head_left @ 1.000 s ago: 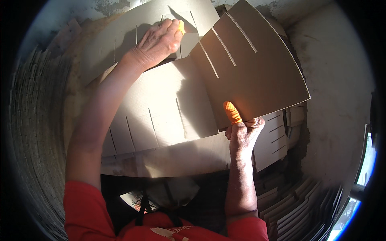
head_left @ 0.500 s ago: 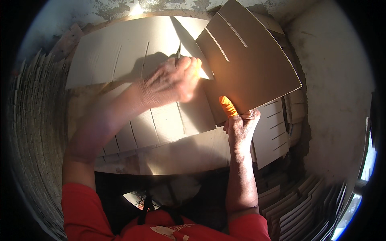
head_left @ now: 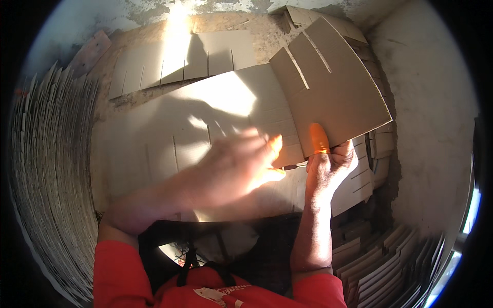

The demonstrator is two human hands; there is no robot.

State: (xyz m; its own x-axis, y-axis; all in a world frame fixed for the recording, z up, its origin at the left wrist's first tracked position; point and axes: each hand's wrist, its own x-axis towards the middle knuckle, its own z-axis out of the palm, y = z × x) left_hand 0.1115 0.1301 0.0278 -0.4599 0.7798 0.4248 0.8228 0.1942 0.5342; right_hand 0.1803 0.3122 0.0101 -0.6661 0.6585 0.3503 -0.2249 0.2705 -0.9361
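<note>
A slotted brown cardboard sheet (head_left: 334,97) is bent along a crease, its right panel raised at a tilt. My right hand (head_left: 331,161) grips that panel's near edge, an orange cover on its thumb lying against the upper face. The sheet's slit left part (head_left: 169,123) lies low across the table. Over its near edge is my left hand (head_left: 231,164), blurred by motion, with thumb and a forefinger apart and orange covers on their tips. Nothing shows between those fingers; the other fingers are smeared.
Another slit cardboard piece (head_left: 197,56) lies farther back on the worn table (head_left: 226,23). Tightly packed cardboard sheets (head_left: 51,169) stand along the left. More cardboard pieces (head_left: 385,267) are stacked at the lower right, beside a plastered wall (head_left: 426,128).
My left hand has moved down and right, toward the sheet's near edge. The raised panel and my right hand have shifted slightly right. A slit piece at the back now lies apart.
</note>
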